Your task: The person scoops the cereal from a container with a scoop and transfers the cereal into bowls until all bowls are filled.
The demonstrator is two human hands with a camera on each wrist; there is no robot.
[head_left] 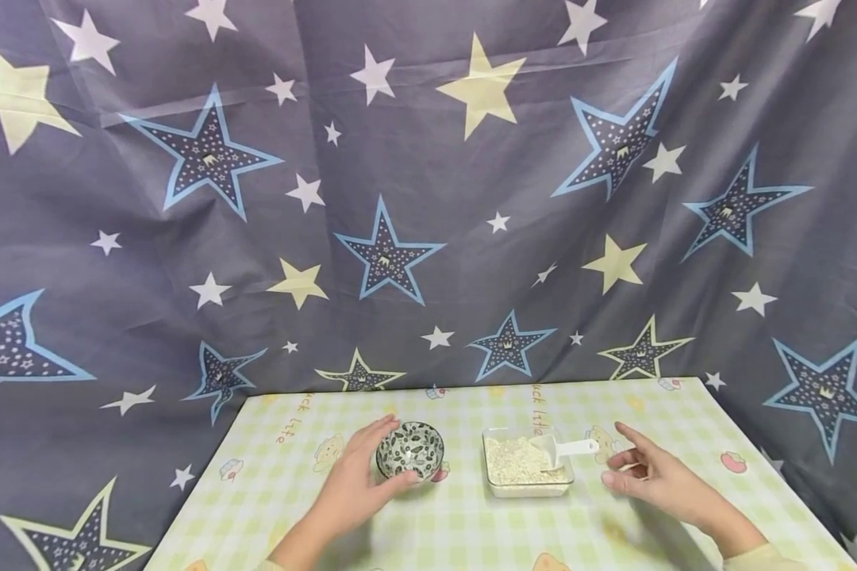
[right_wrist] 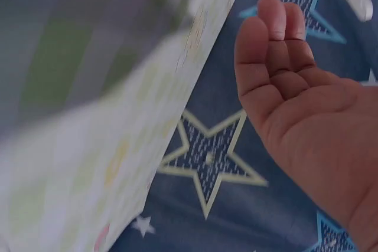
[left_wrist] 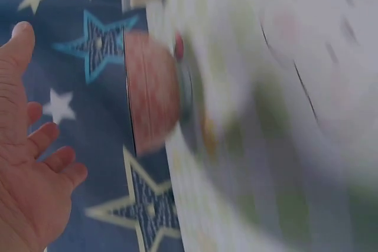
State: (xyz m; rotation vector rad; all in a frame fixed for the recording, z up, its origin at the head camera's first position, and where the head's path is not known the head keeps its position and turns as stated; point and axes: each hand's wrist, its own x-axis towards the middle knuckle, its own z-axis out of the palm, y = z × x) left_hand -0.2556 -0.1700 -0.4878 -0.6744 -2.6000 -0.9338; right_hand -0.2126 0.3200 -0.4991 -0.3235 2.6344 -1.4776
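Observation:
A small bowl [head_left: 411, 450] with a black-and-white leaf pattern inside stands upright on the table. My left hand [head_left: 360, 474] is beside it, thumb reaching across the near side and fingers around the far left. In the left wrist view, a gap separates that hand [left_wrist: 35, 146] from the pinkish outside of the bowl [left_wrist: 152, 90]. To the right, a clear rectangular container [head_left: 528, 491] holds pale flakes that look like oats [head_left: 510, 460]. A white scoop [head_left: 567, 449] rests in them, handle pointing right. My right hand [head_left: 660, 480] hovers near that handle, holding nothing, fingers loosely bent.
A green-and-white checked cloth [head_left: 257, 484] with cartoon prints covers the table. Behind it and at both sides hangs a dark curtain [head_left: 428, 206] with stars. The container stands a short way right of the bowl.

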